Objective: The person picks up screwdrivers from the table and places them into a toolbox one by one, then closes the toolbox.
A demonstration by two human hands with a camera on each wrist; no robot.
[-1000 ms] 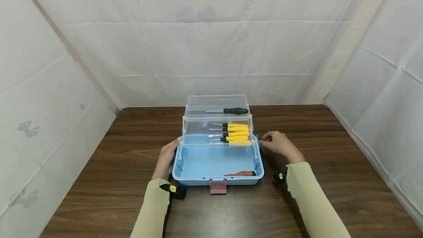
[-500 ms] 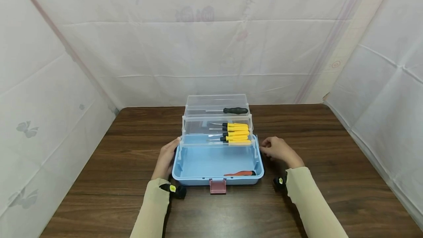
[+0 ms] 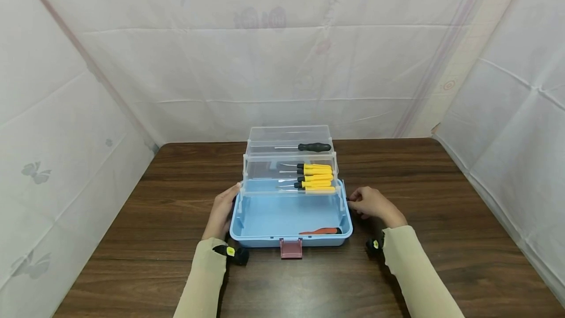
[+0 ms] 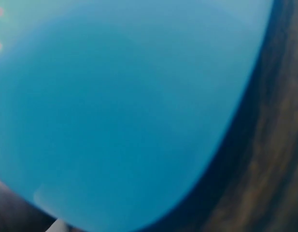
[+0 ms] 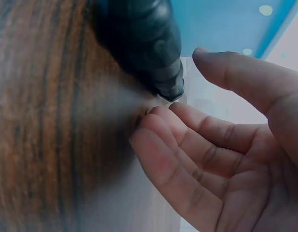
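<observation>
The toolbox sits at the centre of the bench, its latch at 6 o'clock, towards the person. Two trays step up and away behind the base: the lower tray just past it at 12 o'clock, the upper tray behind and above that. Four screwdrivers lie side by side in the lower tray, handles to 3 o'clock. A single screwdriver lies in the upper tray, handle also to 3 o'clock. One tool lies in the base at its 5 o'clock corner. The left hand rests against the box's 9 o'clock side; the right hand is at the 3 o'clock side, by the rim.
</observation>
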